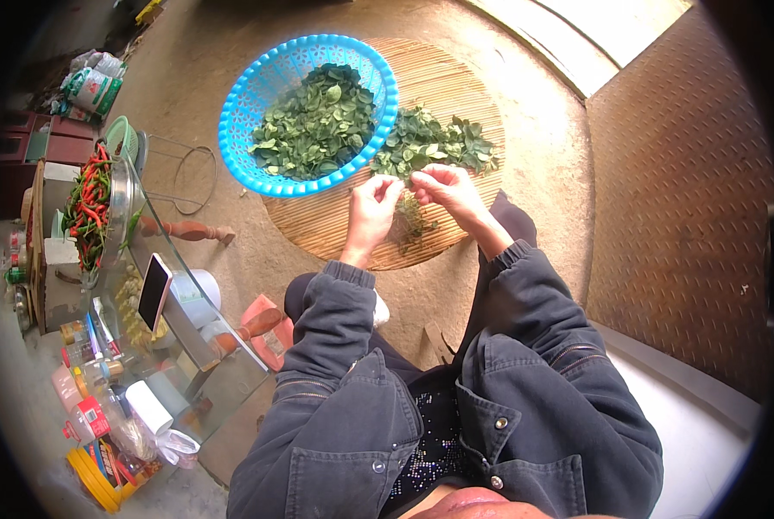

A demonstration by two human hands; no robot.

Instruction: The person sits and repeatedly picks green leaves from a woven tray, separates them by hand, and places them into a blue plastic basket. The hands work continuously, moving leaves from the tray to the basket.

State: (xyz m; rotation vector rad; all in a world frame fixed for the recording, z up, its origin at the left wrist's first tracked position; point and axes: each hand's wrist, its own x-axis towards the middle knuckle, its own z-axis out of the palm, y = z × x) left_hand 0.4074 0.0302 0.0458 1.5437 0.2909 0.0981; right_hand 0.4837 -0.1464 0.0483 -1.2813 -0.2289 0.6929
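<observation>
My left hand [372, 209] and my right hand [447, 193] are close together above the near half of a round slatted mat [315, 227]. Thumb and fingers of each are pinched around a small piece of green leafy stem [408, 184] between them, mostly hidden by the fingertips. Just beyond lies a loose pile of green leaves [435, 144]. Below my fingers is a small heap of thin stems [413, 219]. At the mat's far left stands a blue openwork plastic basket [230, 139], holding many picked green leaves [322, 126].
To the left, a glass-topped table [231, 383] holds a smartphone [155, 292], a metal bowl of red and green chillies [92, 207], bottles and jars. A wire stand [195, 178] is on the floor. On the right is a textured metal panel [685, 214].
</observation>
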